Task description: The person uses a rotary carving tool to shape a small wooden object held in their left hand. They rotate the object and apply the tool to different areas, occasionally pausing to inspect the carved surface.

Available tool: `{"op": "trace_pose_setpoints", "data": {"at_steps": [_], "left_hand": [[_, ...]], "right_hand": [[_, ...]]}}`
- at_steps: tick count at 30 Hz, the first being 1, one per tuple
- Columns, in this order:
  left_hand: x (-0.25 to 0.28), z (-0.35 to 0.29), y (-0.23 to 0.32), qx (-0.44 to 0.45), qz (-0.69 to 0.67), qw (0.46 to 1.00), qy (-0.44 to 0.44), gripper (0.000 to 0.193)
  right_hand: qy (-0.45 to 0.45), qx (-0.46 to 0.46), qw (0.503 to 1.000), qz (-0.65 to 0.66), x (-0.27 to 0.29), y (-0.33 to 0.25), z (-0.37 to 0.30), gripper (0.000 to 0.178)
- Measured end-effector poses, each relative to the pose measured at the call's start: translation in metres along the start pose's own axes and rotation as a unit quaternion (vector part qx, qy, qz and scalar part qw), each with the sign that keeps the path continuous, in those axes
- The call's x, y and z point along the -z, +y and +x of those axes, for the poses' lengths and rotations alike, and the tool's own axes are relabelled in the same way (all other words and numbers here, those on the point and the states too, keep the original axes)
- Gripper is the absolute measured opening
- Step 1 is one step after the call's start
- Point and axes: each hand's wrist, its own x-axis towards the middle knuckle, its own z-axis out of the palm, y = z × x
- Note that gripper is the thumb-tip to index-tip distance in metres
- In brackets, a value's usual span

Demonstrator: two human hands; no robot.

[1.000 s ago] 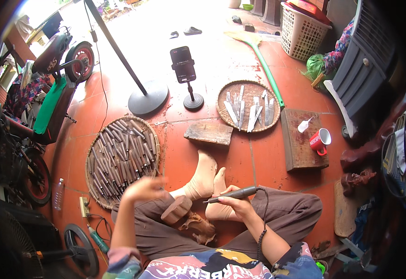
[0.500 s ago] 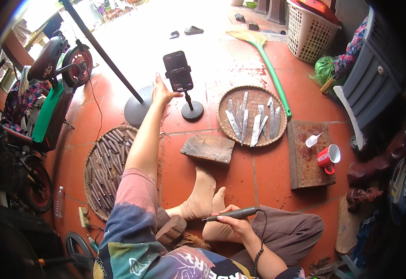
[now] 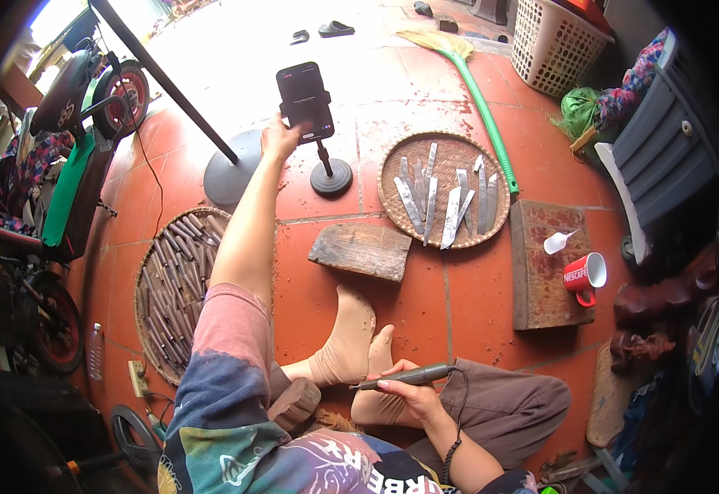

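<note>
My left hand [image 3: 280, 138] is stretched forward to the phone [image 3: 305, 90], which stands upright in a holder on a round black base [image 3: 331, 178]. The thumb, a little blurred, lies over the lower part of the screen; the other fingers are partly hidden at the phone's left edge. In my right hand [image 3: 419, 397], a dark pen-shaped rotary handpiece [image 3: 413, 376] is gripped above my crossed legs. Its thin tip points left, and a cord runs from its rear end down past my wrist.
A round woven tray [image 3: 504, 216] holds several metal blades; another [image 3: 140, 305] holds many brown rods. Wooden blocks [image 3: 359, 251] [image 3: 553, 284] sit ahead, the right one bearing a red mug [image 3: 578, 276] and a white squeeze bottle [image 3: 555, 243]. A green-handled broom [image 3: 491, 123] lies beyond.
My left hand has gone from spread beside the phone to touching it, thumb over the screen. The right hand keeps its hold on the handpiece. The view has shifted slightly.
</note>
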Motion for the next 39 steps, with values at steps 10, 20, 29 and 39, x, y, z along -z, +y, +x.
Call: {"op": "trace_pose_setpoints", "data": {"at_steps": [10, 20, 29, 39], "left_hand": [[0.082, -0.204, -0.039, -0.004, -0.029, 0.988, -0.153, 0.053], [0.185, -0.511, -0.082, -0.121, 0.029, 0.856, -0.501, 0.127], [0.133, -0.519, -0.094, -0.244, -0.025, 0.918, -0.313, 0.103], [0.095, -0.530, -0.074, -0.197, -0.141, 0.939, -0.245, 0.082]], "right_hand": [[0.028, 0.017, 0.999, 0.020, 0.016, -0.007, -0.007, 0.018], [0.001, 0.034, 0.998, 0.047, -0.002, 0.001, -0.014, 0.025], [0.011, 0.067, 0.997, 0.035, -0.024, 0.014, -0.088, 0.030], [0.057, 0.085, 0.992, -0.074, -0.053, 0.032, -0.117, 0.047]]}}
